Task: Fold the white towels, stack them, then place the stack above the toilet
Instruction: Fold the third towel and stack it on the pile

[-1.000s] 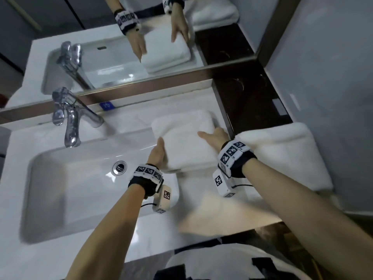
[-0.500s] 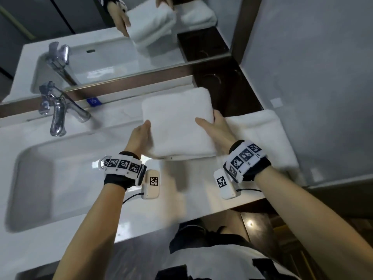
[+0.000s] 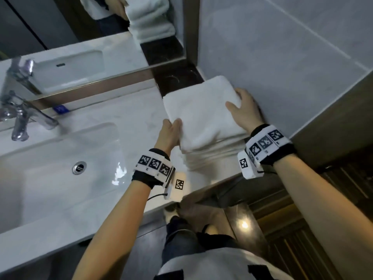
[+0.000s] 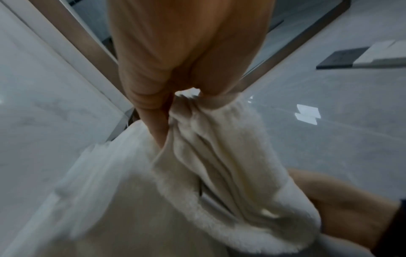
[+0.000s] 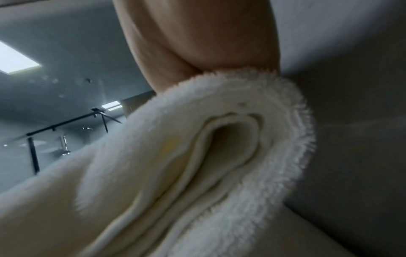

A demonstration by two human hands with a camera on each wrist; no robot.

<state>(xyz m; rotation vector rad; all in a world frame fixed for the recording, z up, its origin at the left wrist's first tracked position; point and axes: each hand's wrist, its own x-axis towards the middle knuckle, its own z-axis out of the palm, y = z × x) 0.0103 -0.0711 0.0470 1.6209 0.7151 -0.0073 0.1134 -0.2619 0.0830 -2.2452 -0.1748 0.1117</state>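
A folded white towel (image 3: 203, 114) is held between both hands at the right end of the counter, close to the grey wall. My left hand (image 3: 173, 126) grips its near-left edge, thumb on top and fingers underneath. My right hand (image 3: 240, 102) grips its far-right edge beside the wall. Directly beneath lies a second folded white towel (image 3: 214, 158), its layered edges showing. I cannot tell whether the upper one rests on it. In the left wrist view my fingers (image 4: 153, 121) pinch the bunched towel (image 4: 230, 165). The right wrist view shows folded towel layers (image 5: 197, 156) under my palm.
A white sink basin (image 3: 50, 168) with a chrome faucet (image 3: 22, 118) fills the left of the counter (image 3: 125, 110). A mirror (image 3: 80, 27) runs behind it. A dark ledge (image 3: 177, 77) lies beyond the towels, and the grey wall (image 3: 282, 57) closes the right side.
Both hands lifted the folded towel from beside the sink and carried it right, over the second folded towel by the wall. My view swung right with it.
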